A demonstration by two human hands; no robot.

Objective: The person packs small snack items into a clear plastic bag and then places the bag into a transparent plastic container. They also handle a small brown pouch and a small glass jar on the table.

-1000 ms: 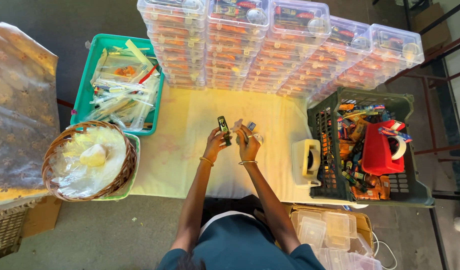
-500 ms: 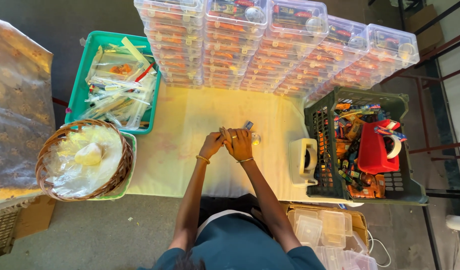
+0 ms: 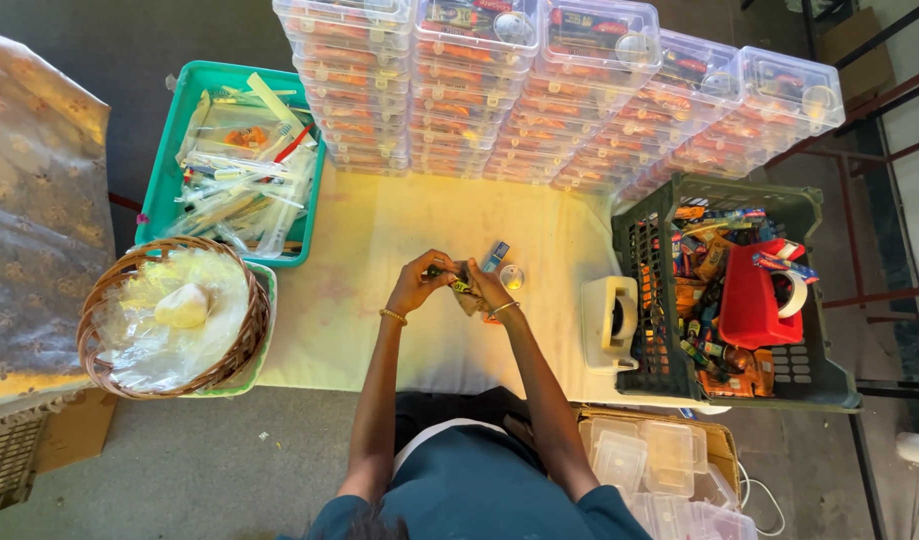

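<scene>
You see glossy clear plastic boxes (image 3: 539,90) at the table's far edge, a matt cloth (image 3: 379,260), and a woven basket (image 3: 244,340).

This looks like a small packing workshop, set up on a concrete floor (image 3: 179,470). A cloth-covered desk (image 3: 379,250) carries rows of stacked clear plastic boxes (image 3: 539,90) filled alike, a teal tray (image 3: 169,190) of wrapped items, a green crate (image 3: 829,370) of small goods and a tape dispenser (image 3: 611,320). Empty clear containers (image 3: 649,460) wait in a carton below.
</scene>
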